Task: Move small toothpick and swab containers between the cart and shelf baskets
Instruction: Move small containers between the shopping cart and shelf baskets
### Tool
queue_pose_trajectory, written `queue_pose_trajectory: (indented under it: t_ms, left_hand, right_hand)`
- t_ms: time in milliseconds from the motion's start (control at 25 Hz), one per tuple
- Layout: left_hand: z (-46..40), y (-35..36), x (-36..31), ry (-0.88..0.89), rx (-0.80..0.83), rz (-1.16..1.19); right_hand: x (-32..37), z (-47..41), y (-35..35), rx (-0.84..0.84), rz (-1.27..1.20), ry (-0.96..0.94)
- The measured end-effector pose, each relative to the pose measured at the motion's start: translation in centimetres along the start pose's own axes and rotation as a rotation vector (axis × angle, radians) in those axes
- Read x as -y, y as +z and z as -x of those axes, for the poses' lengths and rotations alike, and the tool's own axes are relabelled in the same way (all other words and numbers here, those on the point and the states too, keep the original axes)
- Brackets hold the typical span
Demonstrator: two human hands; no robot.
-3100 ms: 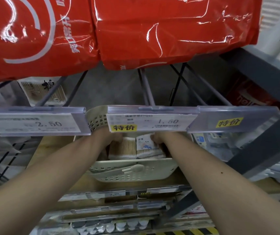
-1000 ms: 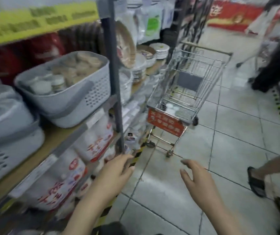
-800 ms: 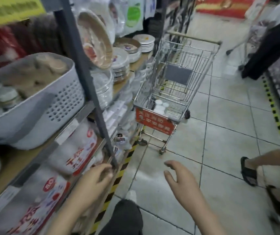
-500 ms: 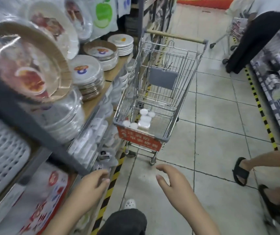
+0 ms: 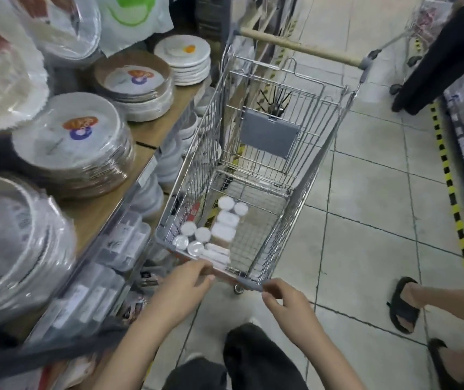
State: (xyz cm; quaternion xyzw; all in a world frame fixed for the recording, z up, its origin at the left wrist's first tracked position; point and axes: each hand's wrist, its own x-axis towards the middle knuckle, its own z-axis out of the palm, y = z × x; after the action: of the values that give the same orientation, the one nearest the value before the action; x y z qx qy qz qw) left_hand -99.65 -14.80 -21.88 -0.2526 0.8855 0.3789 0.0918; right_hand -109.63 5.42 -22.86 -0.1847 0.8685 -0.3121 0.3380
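A tiled shop aisle (image 5: pixel 365 170) holds a wire shopping cart (image 5: pixel 320 153) beside a shelf of wrapped paper plates (image 5: pixel 67 142); small white-lidded containers (image 5: pixel 211 229) cluster at the cart's near end; the left hand (image 5: pixel 183 288) and right hand (image 5: pixel 289 308) reach the cart's near rim, fingers loosely curled, grasping nothing clearly.

Shop aisle, seen from above. Pale tiled floor (image 5: pixel 365 178) with dark grout lines; yellow-and-black hazard tape (image 5: pixel 450 181) along the right. Wooden shelf (image 5: pixel 152 128), left, bearing wrapped stacks of paper plates (image 5: pixel 73 147). Even, diffuse lighting.
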Motion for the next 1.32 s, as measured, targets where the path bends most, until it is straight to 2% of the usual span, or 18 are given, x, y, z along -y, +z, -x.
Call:
queue_pose_trajectory:
  t_ms: [240, 360, 480, 640, 800, 880, 1040, 1200, 1240, 1320]
  left_hand:
    - [-6.8, 0.7, 4.2, -0.209, 0.038, 0.063]
    - [-10.5, 0.8, 6.2, -0.228, 0.056, 0.059]
    - [-15.2, 1.6, 8.5, -0.241, 0.083, 0.082]
    - [-21.4, 4.5, 11.9, -0.254, 0.284, -0.019]
    - [-23.9, 7.7, 13.8, -0.108, 0.644, -0.231]
    - [-24.2, 8.7, 14.1, -0.035, 0.742, -0.325]
    - [-24.6, 9.5, 14.9, 0.018, 0.745, -0.358]
    - [-25.0, 9.9, 15.1, 0.103, 0.693, -0.445]
    - [-25.1, 9.7, 15.0, 0.153, 0.666, -0.486]
    - [-25.5, 9.1, 14.7, 0.238, 0.606, -0.545]
  right_hand:
    - [-1.4, -13.3, 2.4, 0.244, 0.014, 0.164]
    - [-2.3, -17.5, 5.1, 0.311, -0.043, 0.244]
    - [-3.6, -20.8, 8.2, 0.309, -0.146, 0.384]
    - [-5.4, -23.9, 11.3, 0.324, -0.353, 0.562]
    - [-6.2, -25.1, 13.1, 0.363, -0.467, 0.633]
    - [-6.5, -25.4, 13.6, 0.336, -0.578, 0.709]
    - [-6.6, -26.0, 13.9, 0.262, -0.78, 0.831]
    - [-5.9, -25.9, 13.0, 0.21, -0.888, 0.829]
    - [-5.9, -25.9, 12.9, 0.182, -0.816, 0.788]
    - [-6.6, -26.4, 12.9, 0.127, -0.499, 0.646]
